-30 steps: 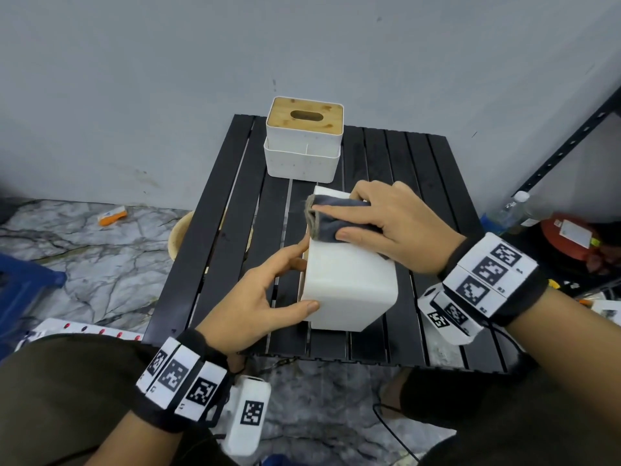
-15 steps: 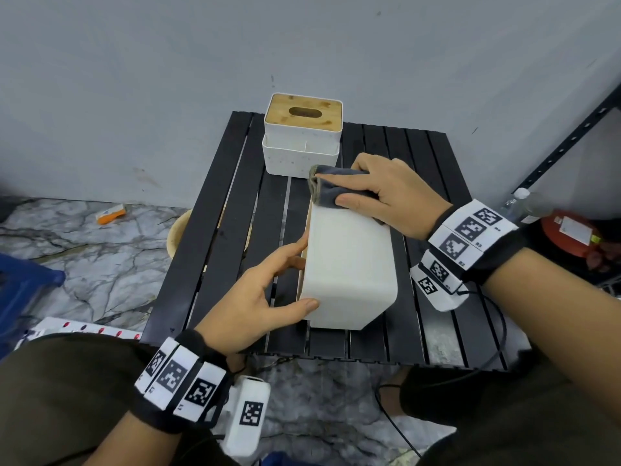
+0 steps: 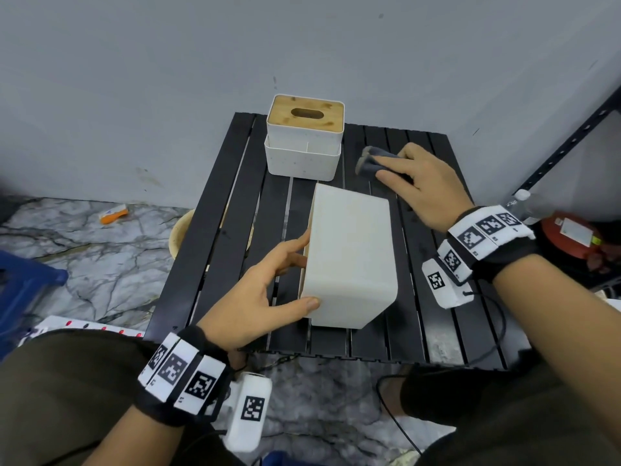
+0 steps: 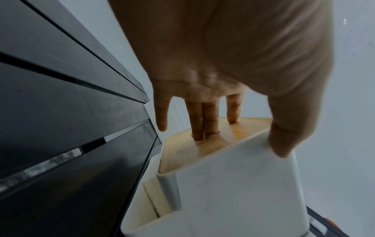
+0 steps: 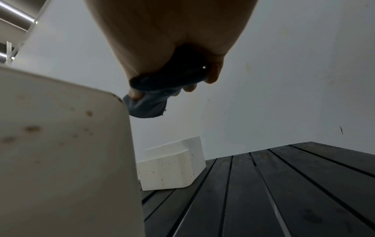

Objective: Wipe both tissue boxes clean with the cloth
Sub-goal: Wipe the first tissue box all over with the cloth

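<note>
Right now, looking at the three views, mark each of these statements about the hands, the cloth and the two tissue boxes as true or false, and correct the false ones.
1. The right hand holds the grey cloth. True.
2. The cloth rests on top of the near box. False: it is off the box, over the black table to the box's far right.
3. The left hand steadies the near box. True.
4. The near box stands upright, wooden lid up. False: it lies on its side, lid facing left.
5. The far box lies on its side. False: it stands upright, lid up.
</note>
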